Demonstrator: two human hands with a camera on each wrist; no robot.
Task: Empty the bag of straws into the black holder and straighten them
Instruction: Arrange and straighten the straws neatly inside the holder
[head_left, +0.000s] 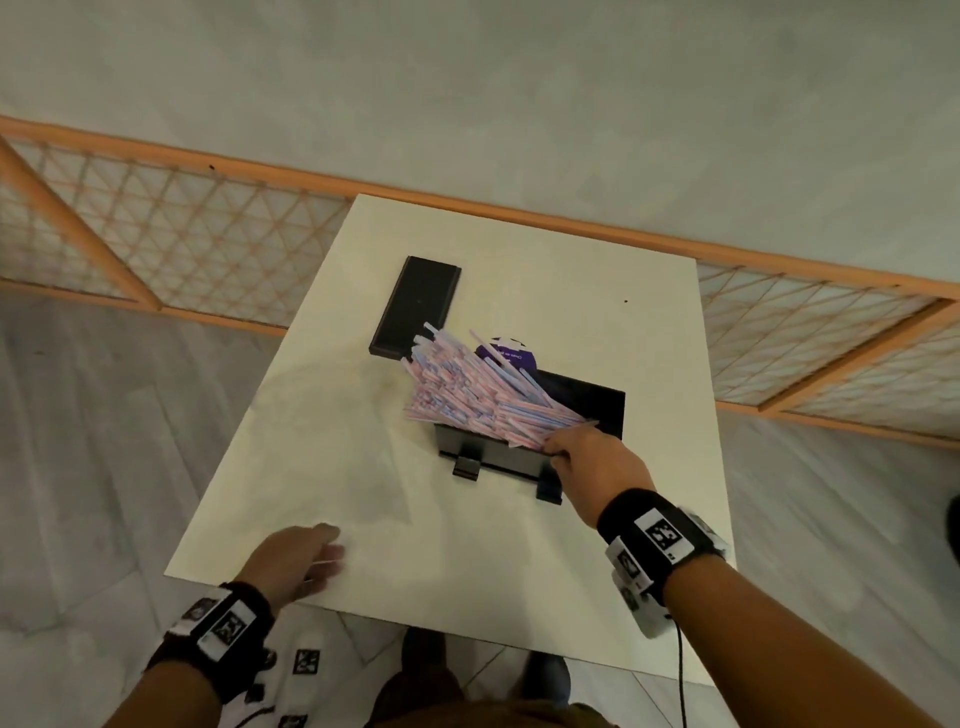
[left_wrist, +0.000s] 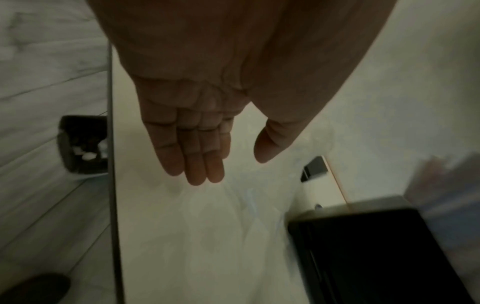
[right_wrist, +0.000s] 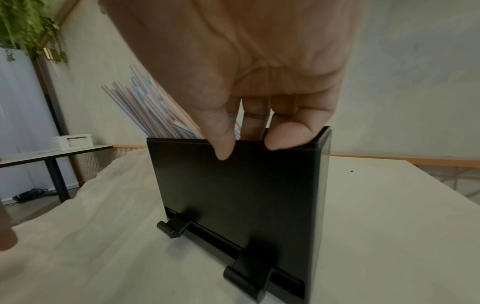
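The straws (head_left: 478, 389) are in the black holder (head_left: 524, 441), which stands near the middle of the table (head_left: 597, 291), a little toward its right edge, and they are far from tidy: the pink-and-blue bundle leans hard toward the left and far side, its long axis slanting up out of the open top instead of standing upright. The right hand (head_left: 592, 462) sits right at the holder's near right corner, thumb (right_wrist: 221, 139) hooked over the outside of the front wall and the other fingers curled down inside, pinching that wall with the straw feet just beside them. So the leaning tops lie up and to the left of those fingers, and this is clearly the nearer hand for pushing them straight. The left hand (head_left: 301, 556) hovers over the near left corner of the table, well apart from the holder, fingers straight and pressed together, thumb spread, holding nothing. Beyond the holder lies a flat black lid or tray (head_left: 415, 306), and a purple round label (head_left: 506, 353) peeks out behind the straws; its white writing is too small to read.
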